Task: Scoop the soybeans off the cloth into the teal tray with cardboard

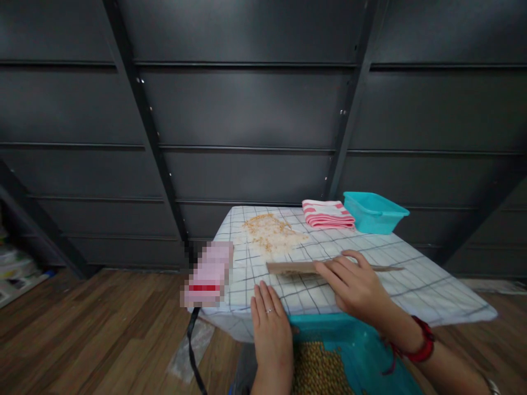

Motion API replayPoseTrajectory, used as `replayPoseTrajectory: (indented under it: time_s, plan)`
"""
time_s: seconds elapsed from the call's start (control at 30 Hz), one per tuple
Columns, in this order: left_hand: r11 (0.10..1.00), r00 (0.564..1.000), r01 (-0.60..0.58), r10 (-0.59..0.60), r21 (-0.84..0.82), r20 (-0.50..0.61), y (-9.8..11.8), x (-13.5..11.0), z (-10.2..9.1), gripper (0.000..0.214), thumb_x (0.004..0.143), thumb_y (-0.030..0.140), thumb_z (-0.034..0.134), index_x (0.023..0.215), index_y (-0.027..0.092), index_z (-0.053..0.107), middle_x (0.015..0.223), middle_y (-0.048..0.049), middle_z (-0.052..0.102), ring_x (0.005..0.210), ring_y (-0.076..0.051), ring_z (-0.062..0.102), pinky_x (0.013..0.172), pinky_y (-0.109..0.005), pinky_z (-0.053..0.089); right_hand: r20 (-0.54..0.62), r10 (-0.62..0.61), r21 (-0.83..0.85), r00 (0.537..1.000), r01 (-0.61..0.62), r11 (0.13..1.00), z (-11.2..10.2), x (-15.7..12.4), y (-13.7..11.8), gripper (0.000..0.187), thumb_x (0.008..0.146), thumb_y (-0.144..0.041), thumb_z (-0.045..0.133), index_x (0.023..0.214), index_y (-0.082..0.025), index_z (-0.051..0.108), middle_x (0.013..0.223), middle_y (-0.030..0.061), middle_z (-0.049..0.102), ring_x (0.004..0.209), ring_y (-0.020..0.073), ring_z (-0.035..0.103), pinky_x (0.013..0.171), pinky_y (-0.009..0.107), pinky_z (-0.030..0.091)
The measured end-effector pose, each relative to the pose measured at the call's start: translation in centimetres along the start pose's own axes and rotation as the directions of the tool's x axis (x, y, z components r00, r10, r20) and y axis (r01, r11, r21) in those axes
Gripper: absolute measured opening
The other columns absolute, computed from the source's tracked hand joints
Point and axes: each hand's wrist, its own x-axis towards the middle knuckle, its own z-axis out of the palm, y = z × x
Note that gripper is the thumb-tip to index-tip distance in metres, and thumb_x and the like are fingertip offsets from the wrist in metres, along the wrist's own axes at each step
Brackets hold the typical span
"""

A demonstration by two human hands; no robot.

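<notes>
My right hand (354, 284) lies flat on a brown cardboard strip (288, 267) that rests across the checked tablecloth (411, 280), fingers stretched out and pressing it down. My left hand (269, 323), with a ring on one finger, rests flat at the near table edge, fingers together and extended, holding nothing. Beyond the cardboard lies a heap of pale grains (272, 233) spread on the cloth. Below the table edge, under my hands, a teal tub (362, 356) holds brownish grains (317, 370).
A folded red-and-white striped towel (327, 214) and an empty teal tub (374, 211) sit at the table's far right. A blurred pink object (208, 274) sits at the left edge. Dark panelled wall behind; wooden floor (102, 329) on the left.
</notes>
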Motion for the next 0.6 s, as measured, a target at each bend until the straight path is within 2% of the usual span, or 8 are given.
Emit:
replayPoseTrajectory:
  time_s: [0.13,0.27,0.37,0.43,0.6]
  plan:
    - [1.000,0.999,0.010,-0.009,-0.019,0.049,0.0,0.1,-0.2,0.062,0.063,0.025,0.062,0.119,0.002,0.049,0.130,-0.0257,0.044,0.121,-0.034,0.041,0.099,-0.049,0.038,-0.031,0.000,-0.027,1.000,-0.001,1.000,1.1,0.9,1.2,0.040,0.066,0.000,0.035,0.097,-0.011,0.057,0.068,0.0045,0.059,0.068,0.0169,0.046,0.076,0.035,0.034]
    - [1.000,0.999,-0.004,0.006,-0.028,0.042,0.0,0.1,-0.2,0.059,0.066,0.024,0.059,0.119,0.000,0.049,0.130,-0.0263,0.043,0.121,-0.034,0.041,0.099,-0.049,0.038,-0.035,0.017,0.010,0.999,-0.017,1.000,-1.0,0.5,1.3,0.041,0.066,0.002,0.034,0.098,-0.010,0.056,0.071,0.0053,0.061,0.069,0.0164,0.047,0.078,0.036,0.034]
    - [0.999,1.000,-0.020,0.020,-0.029,0.023,-0.1,0.0,-0.1,0.056,0.069,0.023,0.057,0.118,-0.001,0.049,0.129,-0.0271,0.044,0.120,-0.034,0.042,0.097,-0.049,0.040,0.004,0.025,0.034,1.000,-0.025,0.999,-2.9,-0.4,0.5,0.039,0.066,0.002,0.034,0.093,-0.014,0.057,0.067,0.0025,0.060,0.065,0.0145,0.047,0.080,0.035,0.033]
    - [1.000,1.000,-0.019,0.019,-0.022,0.006,-0.1,0.0,-0.1,0.052,0.070,0.021,0.055,0.117,0.000,0.050,0.128,-0.0269,0.045,0.120,-0.034,0.043,0.097,-0.049,0.041,0.024,0.031,0.044,0.999,-0.032,0.999,-3.3,-0.9,-0.1,0.038,0.066,0.003,0.034,0.090,-0.016,0.057,0.066,0.0014,0.059,0.064,0.0137,0.047,0.079,0.034,0.032]
    - [1.000,1.000,0.002,-0.002,-0.013,-0.021,-0.1,0.0,0.0,0.048,0.073,0.019,0.051,0.117,0.000,0.051,0.127,-0.0260,0.046,0.119,-0.033,0.044,0.098,-0.047,0.040,0.003,0.024,0.000,1.000,-0.024,1.000,-2.0,-0.7,-0.1,0.037,0.067,0.001,0.035,0.091,-0.015,0.057,0.065,0.0017,0.060,0.065,0.0146,0.047,0.078,0.035,0.034]
